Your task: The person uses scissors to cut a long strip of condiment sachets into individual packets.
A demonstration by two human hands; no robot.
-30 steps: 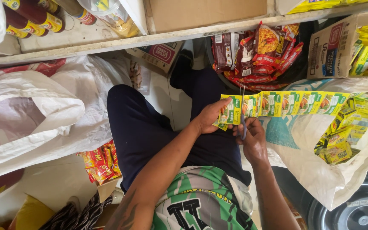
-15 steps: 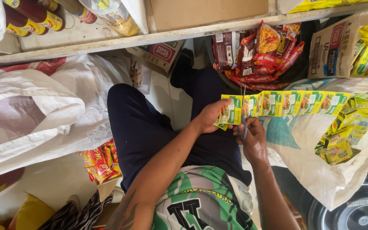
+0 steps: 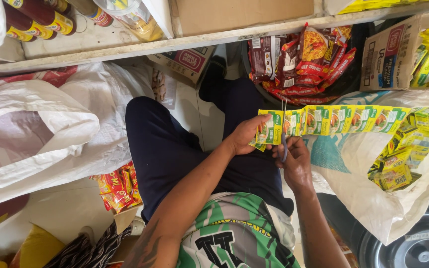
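Observation:
A long strip of joined yellow-and-green sachets (image 3: 343,120) runs from my lap to the right, into an open white sack (image 3: 373,198). My left hand (image 3: 247,135) pinches the strip's left end, with a few sachets folded under the fingers. My right hand (image 3: 294,161) holds small scissors (image 3: 284,130) upright, their blades set across the strip between two sachets. More of the same sachets (image 3: 398,159) lie heaped inside the sack. I sit with dark trousers and a green patterned shirt.
A dark basket of red snack packets (image 3: 304,59) stands ahead, a cardboard box of yellow packets (image 3: 413,54) at the right. A wooden shelf (image 3: 175,44) carries bottles. Large white bags (image 3: 50,134) fill the left; red packets (image 3: 117,186) lie by my thigh. A dark round tub (image 3: 413,243) is lower right.

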